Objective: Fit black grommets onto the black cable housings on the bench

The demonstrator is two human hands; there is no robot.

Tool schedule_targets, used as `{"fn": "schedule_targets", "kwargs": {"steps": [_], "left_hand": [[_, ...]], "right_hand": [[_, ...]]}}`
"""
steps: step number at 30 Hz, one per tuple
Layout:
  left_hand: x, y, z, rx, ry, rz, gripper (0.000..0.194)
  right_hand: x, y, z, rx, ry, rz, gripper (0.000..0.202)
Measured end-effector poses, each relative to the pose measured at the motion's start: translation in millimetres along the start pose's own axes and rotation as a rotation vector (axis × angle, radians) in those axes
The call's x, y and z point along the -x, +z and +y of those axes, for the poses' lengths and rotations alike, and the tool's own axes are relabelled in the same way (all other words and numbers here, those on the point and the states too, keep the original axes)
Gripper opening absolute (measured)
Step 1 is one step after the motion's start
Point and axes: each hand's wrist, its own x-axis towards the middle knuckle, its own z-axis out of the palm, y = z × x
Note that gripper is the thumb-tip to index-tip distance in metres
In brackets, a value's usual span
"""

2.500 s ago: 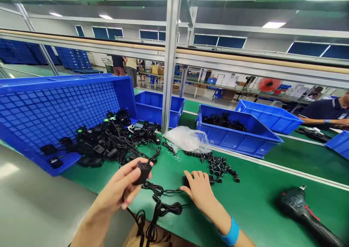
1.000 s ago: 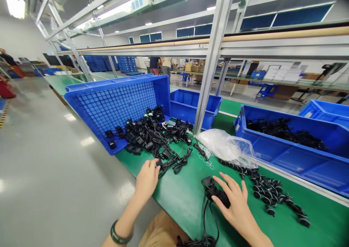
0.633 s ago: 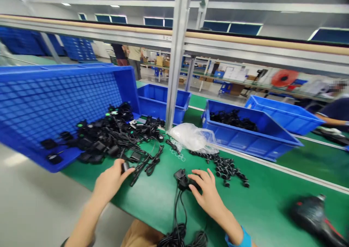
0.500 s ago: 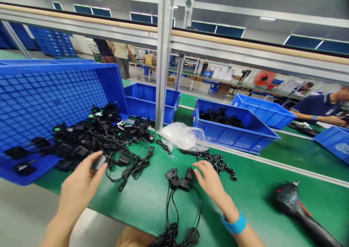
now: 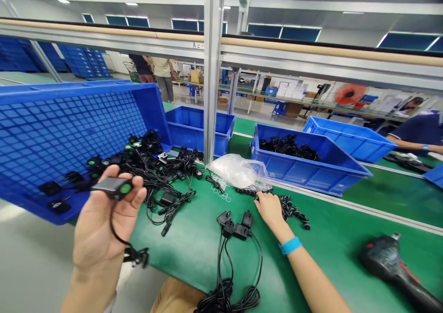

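Observation:
My left hand [image 5: 107, 221], palm up, holds a black power adapter [image 5: 112, 187] with a green dot; its cable hangs below the fingers. My right hand [image 5: 270, 209] reaches down at the pile of small black parts [image 5: 294, 211]; its fingertips are hidden, so what they hold cannot be made out. Between the hands several black adapters [image 5: 240, 231] stand on the green table, their coiled cables [image 5: 221, 299] running to the near edge. A heap of black adapters and cables [image 5: 166, 170] spills from the tipped blue crate [image 5: 83, 124].
A clear plastic bag [image 5: 235, 170] lies beside white rings [image 5: 221, 194] near the metal post [image 5: 209, 73]. Blue bins [image 5: 304, 170] stand behind. A power screwdriver [image 5: 387, 262] lies at the right. Another person's arm [image 5: 408, 144] shows at the far right.
My left hand has lifted and turned palm up, showing the adapter and its hanging cable. My right hand has moved from beside the standing adapters to the small black parts.

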Motion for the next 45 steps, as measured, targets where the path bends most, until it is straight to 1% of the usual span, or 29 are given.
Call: {"fn": "schedule_targets", "kwargs": {"steps": [2, 3, 6, 7, 9, 11, 13, 15, 16, 18, 20, 26, 31, 37, 41, 45], "left_hand": [[9, -6.1, -4, -0.221, -0.05, -0.062, 0.063], [14, -8.7, -7, -0.349, -0.066, -0.119, 0.061], [36, -12.4, -23, -0.714, -0.081, -0.309, 0.039], [44, -12.2, -30, -0.803, -0.082, -0.362, 0.032], [59, -10.3, -46, -0.903, -0.091, -0.465, 0.028], [70, -7.1, -61, -0.906, -0.115, -0.559, 0.031], [79, -2.9, -72, -0.88, -0.14, -0.629, 0.033], [85, 1.8, -77, -0.868, -0.147, -0.658, 0.035], [87, 4.0, -78, -0.869, -0.145, -0.664, 0.035], [91, 7.2, -78, -0.876, -0.143, -0.667, 0.033], [94, 8.3, -78, -0.885, -0.151, -0.655, 0.033], [99, 5.3, -82, -0.935, -0.209, -0.592, 0.032], [99, 4.0, -86, -0.922, -0.235, -0.576, 0.031], [103, 3.0, -88, -0.861, -0.234, -0.552, 0.033], [104, 3.0, -90, -0.779, -0.254, -0.49, 0.035], [104, 2.1, -90, -0.764, -0.254, -0.463, 0.032]], "right_hand": [[0, -1, -2, -0.073, 0.018, 0.003, 0.016], [1, -3, -3, -0.123, 0.025, 0.006, 0.017], [8, -15, -12, -0.337, 0.036, 0.002, 0.02], [12, -20, -17, -0.433, 0.028, -0.014, 0.022], [21, -34, -32, -0.621, -0.013, -0.071, 0.029], [33, -48, -52, -0.871, -0.068, -0.18, 0.035], [45, -60, -73, -1.212, -0.097, -0.358, 0.038], [55, -67, -92, -1.499, -0.112, -0.549, 0.038], [58, -69, -99, -1.571, -0.121, -0.614, 0.037], [62, -69, -110, -1.569, -0.161, -0.651, 0.034], [63, -66, -114, -1.511, -0.208, -0.615, 0.03], [66, -60, -115, -1.244, -0.33, -0.385, 0.027], [70, -62, -119, -1.046, -0.4, -0.224, 0.032], [70, -64, -120, -1.014, -0.468, -0.146, 0.025], [70, -60, -118, -0.985, -0.484, -0.071, 0.016], [71, -61, -114, -0.906, -0.596, -0.03, 0.015]]}}
